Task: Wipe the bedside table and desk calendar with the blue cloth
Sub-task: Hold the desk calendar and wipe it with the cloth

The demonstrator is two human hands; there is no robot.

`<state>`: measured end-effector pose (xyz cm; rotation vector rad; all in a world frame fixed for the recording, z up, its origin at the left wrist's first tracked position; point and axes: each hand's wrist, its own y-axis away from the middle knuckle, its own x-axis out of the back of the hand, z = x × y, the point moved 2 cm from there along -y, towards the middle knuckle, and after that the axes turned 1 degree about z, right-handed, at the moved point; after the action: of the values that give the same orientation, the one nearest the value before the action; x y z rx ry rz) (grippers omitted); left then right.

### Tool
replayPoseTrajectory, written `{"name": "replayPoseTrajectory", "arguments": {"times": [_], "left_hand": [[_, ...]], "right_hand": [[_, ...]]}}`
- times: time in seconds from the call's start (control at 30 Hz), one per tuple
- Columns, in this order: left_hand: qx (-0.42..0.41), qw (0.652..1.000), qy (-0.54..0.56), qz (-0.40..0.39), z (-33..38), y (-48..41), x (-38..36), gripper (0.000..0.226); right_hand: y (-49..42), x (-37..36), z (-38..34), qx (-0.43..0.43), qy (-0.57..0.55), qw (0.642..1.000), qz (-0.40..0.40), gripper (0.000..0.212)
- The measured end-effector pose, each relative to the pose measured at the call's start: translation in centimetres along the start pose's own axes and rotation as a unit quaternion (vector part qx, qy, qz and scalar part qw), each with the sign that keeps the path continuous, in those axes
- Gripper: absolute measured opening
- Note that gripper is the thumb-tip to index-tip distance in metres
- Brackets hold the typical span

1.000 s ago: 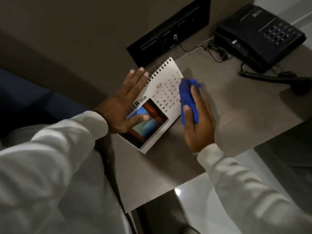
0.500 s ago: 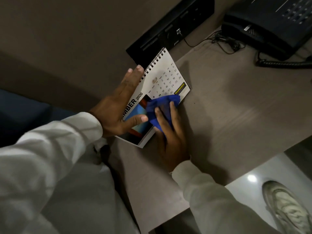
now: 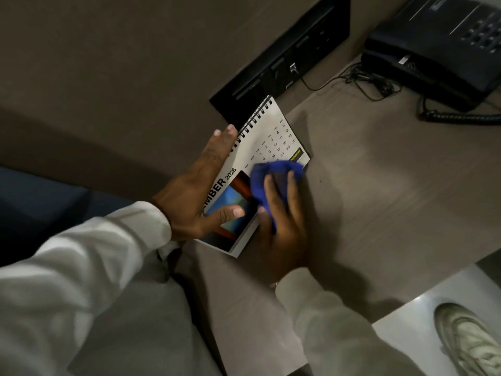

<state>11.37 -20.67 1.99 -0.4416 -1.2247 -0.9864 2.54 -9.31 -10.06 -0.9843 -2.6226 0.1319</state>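
A white spiral-bound desk calendar with a colour picture lies tilted at the left edge of the grey-brown bedside table. My left hand grips its left side, fingers along the spiral, thumb on the picture. My right hand presses the crumpled blue cloth onto the calendar's lower right part, over the date grid and picture edge.
A black telephone with a coiled cord sits at the table's back right. A black wall panel with a thin cable is behind the calendar. Pale floor and a light shoe show at lower right.
My right hand slid the cloth from the calendar's right edge down and left across the page, then slightly back toward the right. My left hand kept its hold. The view shifted.
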Motion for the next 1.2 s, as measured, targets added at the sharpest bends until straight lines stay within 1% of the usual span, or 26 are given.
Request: {"name": "replayPoseTrajectory", "arguments": {"times": [0.07, 0.1, 0.17, 0.23, 0.3, 0.37, 0.4, 0.43, 0.53, 0.57, 0.63, 0.7, 0.77, 0.83, 0.9, 0.97, 1.1, 1.17, 1.2], "left_hand": [[-0.004, 1.0, -0.001, 0.0, -0.1, 0.0, 0.0, 0.108], [-0.008, 1.0, -0.002, 0.001, -0.1, 0.1, 0.0, 0.108], [-0.016, 1.0, -0.002, 0.001, -0.1, 0.1, -0.1, 0.108], [-0.015, 1.0, -0.004, -0.002, 0.0, 0.1, -0.1, 0.108], [-0.011, 1.0, 0.002, -0.001, 0.2, 0.2, -0.1, 0.109], [-0.017, 1.0, 0.01, -0.002, 0.6, 0.2, -0.2, 0.109], [-0.022, 1.0, 0.011, -0.001, 0.9, 0.3, -0.3, 0.109], [-0.024, 1.0, 0.011, -0.002, 1.2, 0.3, -0.5, 0.109], [-0.031, 1.0, 0.003, 0.002, 1.8, 0.5, -0.9, 0.109], [-0.034, 0.999, 0.0, 0.004, 1.9, 0.5, -1.0, 0.109], [-0.034, 0.999, -0.003, 0.006, 2.1, 0.6, -1.2, 0.109], [-0.03, 1.0, -0.006, 0.003, 2.4, 0.6, -1.4, 0.109], [-0.03, 0.999, -0.009, 0.004, 2.6, 0.6, -1.5, 0.11], [-0.027, 1.0, -0.008, 0.003, 2.8, 0.6, -1.6, 0.11], [-0.026, 1.0, -0.007, 0.001, 3.0, 0.6, -1.6, 0.11], [-0.027, 1.0, -0.007, 0.0, 3.1, 0.7, -1.6, 0.109], [-0.026, 1.0, 0.002, 0.0, 3.1, 0.7, -1.7, 0.108], [-0.034, 0.999, -0.001, 0.004, 3.0, 0.7, -1.8, 0.108], [-0.039, 0.999, -0.004, 0.005, 3.0, 0.7, -1.8, 0.107]], "right_hand": [[0.9, -0.5, -1.1, 0.025, -0.027, 0.999, -0.032, 0.045], [0.6, -0.6, -1.6, 0.037, -0.044, 0.998, -0.029, 0.045], [-1.3, -1.0, -2.1, 0.05, -0.073, 0.996, 0.006, 0.046], [-4.1, -1.1, -1.8, 0.026, -0.075, 0.996, 0.034, 0.047], [-5.6, -1.0, -1.1, -0.023, -0.058, 0.996, 0.056, 0.048], [-4.9, -0.7, -0.3, -0.064, -0.05, 0.994, 0.074, 0.048], [-3.9, -0.4, 0.1, -0.067, -0.048, 0.993, 0.081, 0.048], [-2.7, -0.3, 0.5, -0.061, -0.04, 0.994, 0.077, 0.049], [0.4, -0.4, 0.3, -0.069, -0.044, 0.997, 0.016, 0.056], [0.7, -0.3, -0.2, -0.057, -0.05, 0.997, 0.016, 0.056], [0.0, 0.0, -1.4, -0.025, -0.076, 0.996, 0.042, 0.049], [-2.1, 0.4, -2.3, -0.007, -0.105, 0.99, 0.093, 0.046], [-4.6, 0.6, -2.5, -0.033, -0.126, 0.983, 0.126, 0.047], [-6.0, 0.8, -2.2, -0.083, -0.145, 0.977, 0.132, 0.048], [-5.4, 0.9, -1.7, -0.114, -0.132, 0.976, 0.13, 0.048], [-3.0, 0.8, -1.1, -0.123, -0.107, 0.98, 0.11, 0.048], [2.4, 0.3, -1.6, -0.108, -0.133, 0.985, 0.017, 0.054], [2.3, 0.5, -2.4, -0.081, -0.158, 0.984, 0.02, 0.053], [1.4, 0.6, -2.6, -0.069, -0.172, 0.982, 0.038, 0.05]]}}
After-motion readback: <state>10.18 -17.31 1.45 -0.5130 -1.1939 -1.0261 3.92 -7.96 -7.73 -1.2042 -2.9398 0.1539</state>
